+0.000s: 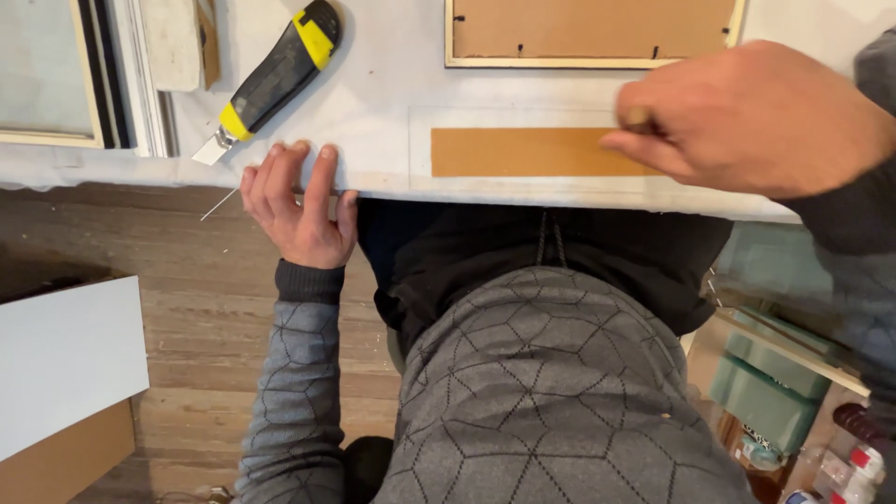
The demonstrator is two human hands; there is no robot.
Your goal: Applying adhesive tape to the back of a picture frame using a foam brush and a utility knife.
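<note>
My left hand (301,205) grips the front edge of the white work table (392,103), fingers on top, holding nothing else. My right hand (747,117) hovers over the right end of a brown cardboard strip (523,152) that lies under a clear rectangular sheet (420,140) near the table's edge. Its fingers are pinched on a small dark object (638,119), too hidden to name. A yellow and black utility knife (275,75) lies just beyond my left hand, blade toward the edge.
A picture frame with a brown backing board (593,33) lies face down at the back. Stacked frames (56,75) sit at the back left. A white board (65,359) rests on the wooden floor at left; green containers (770,392) stand at right.
</note>
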